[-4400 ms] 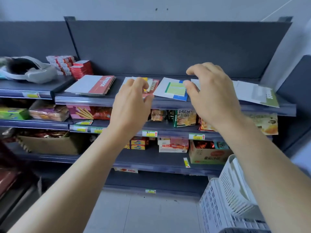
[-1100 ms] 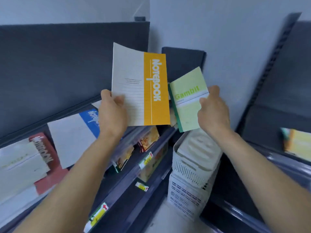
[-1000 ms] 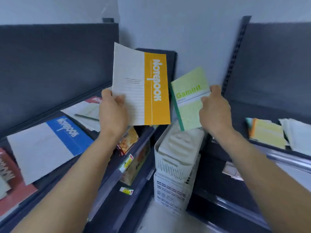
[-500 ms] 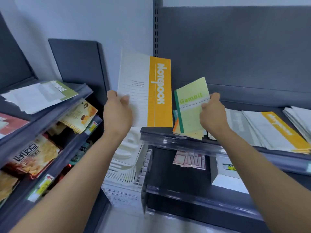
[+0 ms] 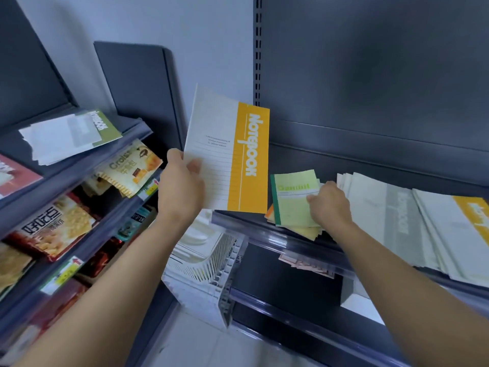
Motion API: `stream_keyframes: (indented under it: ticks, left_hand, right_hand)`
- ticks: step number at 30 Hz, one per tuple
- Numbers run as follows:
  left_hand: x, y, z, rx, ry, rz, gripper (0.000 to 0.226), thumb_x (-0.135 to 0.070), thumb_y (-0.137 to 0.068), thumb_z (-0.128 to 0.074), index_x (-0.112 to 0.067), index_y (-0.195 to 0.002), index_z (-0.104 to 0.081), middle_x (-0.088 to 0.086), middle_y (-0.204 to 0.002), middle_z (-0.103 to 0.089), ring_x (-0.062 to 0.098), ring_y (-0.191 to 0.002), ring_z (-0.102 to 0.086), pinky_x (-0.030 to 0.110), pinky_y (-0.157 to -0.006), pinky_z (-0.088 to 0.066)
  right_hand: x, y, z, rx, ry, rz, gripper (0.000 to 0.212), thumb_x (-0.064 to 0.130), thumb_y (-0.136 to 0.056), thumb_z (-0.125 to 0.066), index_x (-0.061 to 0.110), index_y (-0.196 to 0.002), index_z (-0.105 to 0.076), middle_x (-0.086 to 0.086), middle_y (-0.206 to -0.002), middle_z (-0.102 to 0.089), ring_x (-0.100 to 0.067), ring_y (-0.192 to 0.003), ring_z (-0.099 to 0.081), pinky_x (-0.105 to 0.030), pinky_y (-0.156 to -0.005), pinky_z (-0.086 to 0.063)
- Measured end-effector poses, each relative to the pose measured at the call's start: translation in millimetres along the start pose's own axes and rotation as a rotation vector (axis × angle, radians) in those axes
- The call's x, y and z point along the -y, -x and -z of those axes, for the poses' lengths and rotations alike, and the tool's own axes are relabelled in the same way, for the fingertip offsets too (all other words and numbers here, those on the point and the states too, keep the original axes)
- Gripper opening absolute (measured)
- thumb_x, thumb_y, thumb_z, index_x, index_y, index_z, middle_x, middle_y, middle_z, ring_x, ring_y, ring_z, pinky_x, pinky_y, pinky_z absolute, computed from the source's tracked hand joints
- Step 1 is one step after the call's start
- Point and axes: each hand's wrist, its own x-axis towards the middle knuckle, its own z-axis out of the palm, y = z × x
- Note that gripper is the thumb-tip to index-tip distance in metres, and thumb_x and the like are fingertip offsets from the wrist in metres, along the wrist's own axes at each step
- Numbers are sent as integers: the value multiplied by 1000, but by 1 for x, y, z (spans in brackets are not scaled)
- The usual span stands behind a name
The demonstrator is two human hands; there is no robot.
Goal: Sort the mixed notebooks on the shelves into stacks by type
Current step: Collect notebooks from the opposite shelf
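My left hand (image 5: pixel 180 188) grips a large white notebook with an orange spine band (image 5: pixel 230 154), held upright in the air beside the right-hand shelf (image 5: pixel 264 234). My right hand (image 5: pixel 329 205) holds the small green Gambit notebook (image 5: pixel 292 197) by its right edge, and it lies flat on a low stack of small notebooks (image 5: pixel 304 230) at the shelf's left end. To the right lie a stack of large grey-banded notebooks (image 5: pixel 389 221) and a stack of orange-banded ones (image 5: pixel 460 229).
The left shelf unit carries a green-banded notebook (image 5: pixel 76 133), a red one (image 5: pixel 13 173) and snack packs (image 5: pixel 53 223) on lower levels. White plastic baskets (image 5: pixel 201 274) stand stacked on the floor between the two units. More items lie on the lower right shelf (image 5: pixel 304 263).
I turned from the left unit to the right one. My right hand lowered the green Gambit notebook onto the small stack. My left hand still holds the orange notebook upright.
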Motion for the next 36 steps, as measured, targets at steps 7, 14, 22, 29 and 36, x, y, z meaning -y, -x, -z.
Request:
stream_keyframes:
  ticks: [7, 14, 22, 29, 36]
  left_hand:
    - [-33, -10, -34, 133, 36, -62, 12, -17, -99, -39, -7, -104, -42, 1, -93, -51, 26, -83, -48, 35, -71, -43]
    - [-98, 15, -99, 400, 134, -175, 8, -14, -99, -39, -8, -103, -36, -4, -80, -46, 11, -67, -46, 31, -59, -41]
    - [-172, 97, -189, 725, 136, -227, 16, -10, -96, -41, -10, -106, -29, 4, -85, -44, 22, -85, -44, 28, -62, -38]
    - [-193, 170, -269, 893, -2, -52, 48, -3, -96, -39, 4, -137, -15, 16, -129, -48, 29, -112, -53, 36, -88, -44]
    - [-183, 193, -312, 798, -275, -109, 58, -10, -93, -52, 4, -140, -19, 16, -131, -50, 29, -116, -52, 34, -90, -44]
  right_hand:
    - [1, 2, 67, -232, 246, 238, 20, 15, -92, -51, -1, -105, -55, -20, -109, -55, -36, -98, -52, -36, -78, -41]
    - [-21, 28, 165, -569, 320, 381, 20, 17, -95, -48, 4, -108, -56, -17, -108, -55, -35, -101, -47, -40, -81, -37]
    - [-96, 51, 239, -661, 410, 303, 21, 16, -93, -49, 3, -108, -58, -19, -106, -56, -37, -102, -47, -40, -80, -36]
    - [-157, 56, 292, -620, 446, 340, 22, 17, -93, -50, 3, -109, -57, -18, -106, -55, -37, -103, -47, -41, -83, -37]
    - [-185, 45, 317, -561, 412, 457, 22, 19, -94, -50, 7, -111, -57, -13, -108, -57, -31, -102, -48, -39, -84, -38]
